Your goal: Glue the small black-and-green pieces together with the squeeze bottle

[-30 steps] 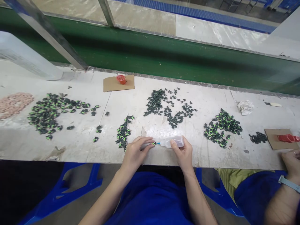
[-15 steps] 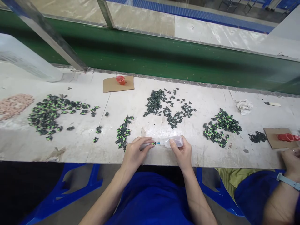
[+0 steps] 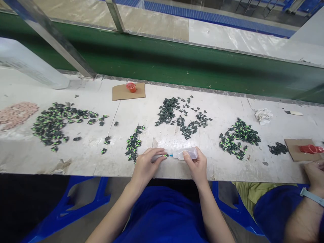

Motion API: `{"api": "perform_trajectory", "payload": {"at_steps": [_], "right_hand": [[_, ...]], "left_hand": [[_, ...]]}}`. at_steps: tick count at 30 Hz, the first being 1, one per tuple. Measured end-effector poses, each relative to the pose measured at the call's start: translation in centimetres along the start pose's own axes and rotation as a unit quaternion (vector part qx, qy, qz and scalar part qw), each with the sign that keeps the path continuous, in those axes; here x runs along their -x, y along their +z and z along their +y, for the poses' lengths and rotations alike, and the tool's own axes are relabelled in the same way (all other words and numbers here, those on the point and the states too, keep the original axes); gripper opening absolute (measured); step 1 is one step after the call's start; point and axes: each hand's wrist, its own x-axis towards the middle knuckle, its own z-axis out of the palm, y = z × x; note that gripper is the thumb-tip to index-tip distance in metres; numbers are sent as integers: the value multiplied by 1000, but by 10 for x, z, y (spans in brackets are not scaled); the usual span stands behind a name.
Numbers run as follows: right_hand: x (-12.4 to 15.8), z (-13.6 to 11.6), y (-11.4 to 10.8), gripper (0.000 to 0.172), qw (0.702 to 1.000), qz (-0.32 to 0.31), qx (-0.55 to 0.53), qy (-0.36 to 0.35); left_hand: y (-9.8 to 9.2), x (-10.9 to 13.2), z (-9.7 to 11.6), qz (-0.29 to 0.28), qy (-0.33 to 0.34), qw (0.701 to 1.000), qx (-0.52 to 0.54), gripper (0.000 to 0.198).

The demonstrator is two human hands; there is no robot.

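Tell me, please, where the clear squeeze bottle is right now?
The clear squeeze bottle sits at the table's front edge, centre of the head view, held in the right hand, its nozzle aimed at a small part pinched in the left hand.

Part [image 3: 165, 155] pinched in my left hand [image 3: 146, 165]: only a green-black tip shows, too small to tell its shape. My right hand [image 3: 198, 166] covers the rear of the squeeze bottle [image 3: 188, 153]. Pink pile [image 3: 15, 113] cut by the left edge. Co-worker's hand [image 3: 314, 172] and red piece [image 3: 311, 149] cut by the right edge.

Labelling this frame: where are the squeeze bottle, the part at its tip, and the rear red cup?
squeeze bottle [image 3: 191, 151], head view, clear body.
part [image 3: 166, 155], head view, green end.
rear red cup [image 3: 131, 87], head view, side wall.
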Motion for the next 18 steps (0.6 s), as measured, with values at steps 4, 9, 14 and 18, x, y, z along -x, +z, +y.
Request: {"api": "perform_trajectory", "payload": {"at_steps": [4,9,14,18], "right_hand": [[1,-1,1,27,1000,1,3,-1],[0,1,-1,27,1000,25,-12,-3],[-1,9,-6,28,988,134,-74,-29],[-3,8,0,35,991,71,-84,-76]], "left_hand": [[1,1,0,4,3,1000,-3,7],[2,2,-3,2,2,1000,7,9],[2,-1,-8,-4,24,1000,11,10],[0,-5,-13,-16,61,998,-26,11]]}}
